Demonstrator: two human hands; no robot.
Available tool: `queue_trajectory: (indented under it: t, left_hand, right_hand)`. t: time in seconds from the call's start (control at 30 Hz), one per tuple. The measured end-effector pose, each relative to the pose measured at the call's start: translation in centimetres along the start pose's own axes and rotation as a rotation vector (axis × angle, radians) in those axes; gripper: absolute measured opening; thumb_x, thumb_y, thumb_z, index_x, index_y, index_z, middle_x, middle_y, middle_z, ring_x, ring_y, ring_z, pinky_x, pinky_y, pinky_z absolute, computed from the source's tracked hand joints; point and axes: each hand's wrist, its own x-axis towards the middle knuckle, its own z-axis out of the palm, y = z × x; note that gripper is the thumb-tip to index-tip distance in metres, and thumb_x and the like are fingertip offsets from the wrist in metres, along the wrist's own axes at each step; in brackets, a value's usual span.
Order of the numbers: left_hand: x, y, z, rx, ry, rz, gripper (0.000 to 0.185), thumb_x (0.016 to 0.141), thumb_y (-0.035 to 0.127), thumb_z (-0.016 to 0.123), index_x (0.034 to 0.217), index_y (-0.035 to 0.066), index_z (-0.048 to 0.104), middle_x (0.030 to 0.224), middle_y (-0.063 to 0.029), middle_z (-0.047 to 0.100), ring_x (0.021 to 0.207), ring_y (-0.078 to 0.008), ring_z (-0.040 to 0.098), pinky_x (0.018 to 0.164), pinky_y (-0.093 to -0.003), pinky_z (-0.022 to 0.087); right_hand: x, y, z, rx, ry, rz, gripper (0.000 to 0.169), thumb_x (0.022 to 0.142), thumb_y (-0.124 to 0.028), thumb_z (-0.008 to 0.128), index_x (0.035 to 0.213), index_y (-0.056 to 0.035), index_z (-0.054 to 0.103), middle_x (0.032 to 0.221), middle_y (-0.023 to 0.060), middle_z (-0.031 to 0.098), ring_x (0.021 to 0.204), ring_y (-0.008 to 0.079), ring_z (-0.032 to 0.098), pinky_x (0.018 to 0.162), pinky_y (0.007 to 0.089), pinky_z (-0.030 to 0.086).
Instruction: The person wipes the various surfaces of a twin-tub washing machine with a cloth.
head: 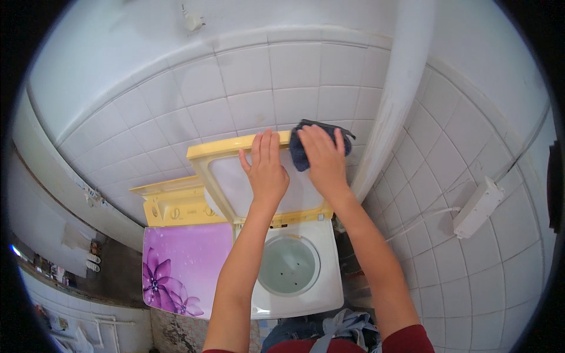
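Note:
A twin-tub washing machine stands before me, and its yellow-framed spin-tub lid (240, 143) is raised, leaning back near the tiled wall. My left hand (266, 170) rests against the lid's upper edge, fingers extended, holding nothing. At the lid's upper right corner, my right hand (324, 161) presses a dark blue cloth (300, 152) over the edge. Part of the cloth is hidden under the fingers. Below the lid lies the open round spin tub (289, 269), with a few dark holes in its bottom. To its left is a purple flower-printed lid (190, 260), lying flat.
A yellow control panel (183, 209) with knobs sits behind the purple lid. A white pipe (397, 97) runs down the corner on the right. On the right wall hangs a white power strip (479, 209) with cords. A doorway with slippers (93, 262) opens at left.

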Motion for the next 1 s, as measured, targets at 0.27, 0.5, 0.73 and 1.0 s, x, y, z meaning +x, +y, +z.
queue_trajectory:
  t: [0.27, 0.5, 0.73, 1.0]
  left_hand:
    - [0.2, 0.7, -0.2, -0.009, 0.009, 0.009, 0.076, 0.065, -0.002, 0.054, 0.139, 0.009, 0.041, 0.146, -0.0083, 0.04, 0.139, -0.0283, 0.031, 0.112, -0.0581, 0.009]
    - [0.1, 1.0, -0.4, -0.018, 0.012, -0.009, 0.076, 0.065, -0.004, 0.055, 0.138, 0.008, 0.041, 0.146, -0.0084, 0.039, 0.139, -0.0286, 0.031, 0.112, -0.0599, 0.009]
    - [0.0, 0.6, -0.9, -0.022, -0.033, 0.007, 0.078, 0.065, -0.005, 0.055, 0.14, 0.008, 0.039, 0.146, -0.0075, 0.039, 0.139, -0.0282, 0.03, 0.11, -0.0609, 0.013]
    - [-0.2, -7.0, -4.0, 0.021, 0.203, -0.313, 0.073, 0.074, -0.004, 0.054, 0.144, 0.005, 0.033, 0.147, -0.017, 0.036, 0.137, -0.0317, 0.032, 0.11, -0.0551, 0.021]
  right_hand:
    - [-2.3, 2.1, 0.4, 0.208, 0.099, 0.297, 0.063, 0.076, 0.017, 0.049, 0.137, 0.0013, 0.041, 0.143, 0.0178, 0.038, 0.135, 0.0354, 0.035, 0.111, 0.0456, 0.031]
    - [-5.1, 2.2, 0.8, 0.387, 0.038, 0.569, 0.083, 0.074, 0.019, 0.05, 0.148, 0.0021, 0.017, 0.151, 0.0227, 0.023, 0.138, 0.0427, 0.026, 0.115, 0.0446, 0.025]
    - [-0.2, 0.8, -1.1, -0.064, -0.04, 0.096, 0.045, 0.083, 0.0, 0.053, 0.127, -0.0094, 0.053, 0.134, 0.0033, 0.052, 0.129, 0.0234, 0.044, 0.107, 0.0645, 0.022]
    - [1.4, 0.5, -1.5, -0.105, -0.147, -0.138, 0.047, 0.082, 0.0, 0.052, 0.128, -0.0108, 0.054, 0.13, 0.004, 0.055, 0.123, 0.0228, 0.05, 0.106, 0.06, 0.026]
